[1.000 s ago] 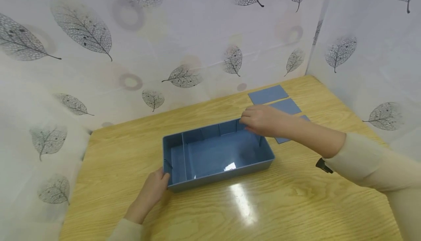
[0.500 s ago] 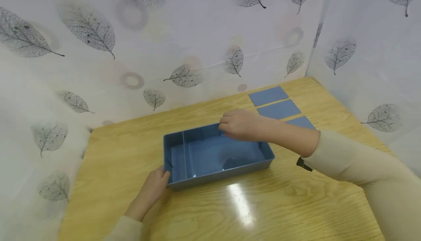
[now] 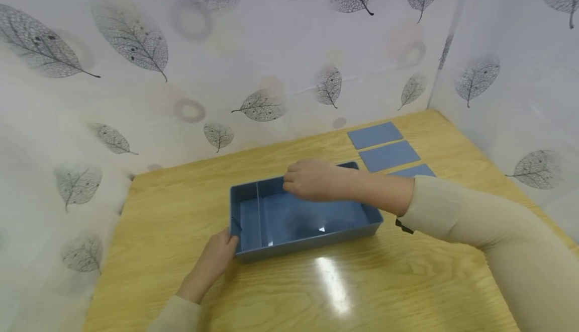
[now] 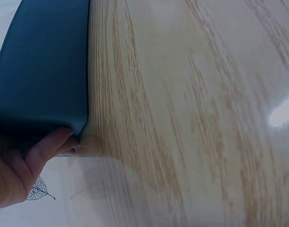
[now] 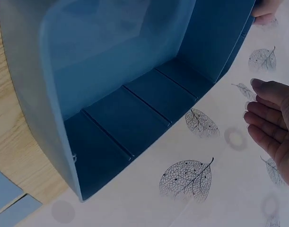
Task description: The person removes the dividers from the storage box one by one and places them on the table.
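Observation:
A shallow blue rectangular box (image 3: 316,243) lies on the wooden table, its top uncovered. One divider (image 3: 260,216) crosses it near the left end, and slot ribs line the far wall. My left hand (image 3: 215,252) grips the box's left end near the front corner; in the left wrist view its fingers bend against the box's end (image 4: 45,71). Over the far wall hovers my right hand (image 3: 318,181), hiding part of the rim. In the right wrist view, the right hand (image 5: 274,123) has loosely bent fingers, thumb apart, holding nothing, beside the ribbed wall (image 5: 135,111).
Three flat blue panels lie in a row behind the box to the right: a far panel (image 3: 375,135), a middle panel (image 3: 390,156) and a near panel (image 3: 416,170) partly hidden by the right arm. Leaf-patterned curtains (image 3: 271,45) border the table (image 3: 181,201) behind and at both sides.
My right hand has moved left along the far wall, from near the right corner to about the middle. The left hand has kept its grip on the box's left end.

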Tool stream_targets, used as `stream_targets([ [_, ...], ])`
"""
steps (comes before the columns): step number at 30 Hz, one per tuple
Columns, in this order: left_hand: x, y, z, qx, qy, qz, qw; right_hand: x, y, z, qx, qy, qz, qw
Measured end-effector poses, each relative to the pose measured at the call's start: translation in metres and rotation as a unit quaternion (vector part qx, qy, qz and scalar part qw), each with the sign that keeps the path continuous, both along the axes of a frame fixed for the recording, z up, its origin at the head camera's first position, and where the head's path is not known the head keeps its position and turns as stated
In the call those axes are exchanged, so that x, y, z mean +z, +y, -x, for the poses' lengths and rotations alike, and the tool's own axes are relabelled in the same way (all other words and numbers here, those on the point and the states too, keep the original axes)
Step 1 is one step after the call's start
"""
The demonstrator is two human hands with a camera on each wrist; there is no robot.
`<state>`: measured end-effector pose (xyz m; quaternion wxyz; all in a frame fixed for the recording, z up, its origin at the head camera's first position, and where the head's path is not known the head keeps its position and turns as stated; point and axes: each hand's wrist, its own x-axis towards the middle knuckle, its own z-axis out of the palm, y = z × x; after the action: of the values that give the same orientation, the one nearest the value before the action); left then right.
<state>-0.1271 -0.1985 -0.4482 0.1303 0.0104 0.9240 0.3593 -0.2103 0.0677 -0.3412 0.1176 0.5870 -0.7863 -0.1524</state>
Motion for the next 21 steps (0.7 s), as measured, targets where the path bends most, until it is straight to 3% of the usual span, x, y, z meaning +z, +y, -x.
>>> stream_targets([
  [6,0.000,0.002,0.000,0.002,0.000,0.002,1.0000,0.001,-0.011,-0.001,0.054,0.046,-0.047,0.9964],
  [14,-0.002,0.000,-0.001,-0.012,0.028,-0.010,0.9995,-0.007,-0.025,0.001,0.188,0.049,0.012,0.9808],
  [21,0.000,0.001,-0.001,0.004,-0.004,-0.015,0.9999,-0.014,-0.035,0.003,0.267,0.046,0.016,0.9626],
])
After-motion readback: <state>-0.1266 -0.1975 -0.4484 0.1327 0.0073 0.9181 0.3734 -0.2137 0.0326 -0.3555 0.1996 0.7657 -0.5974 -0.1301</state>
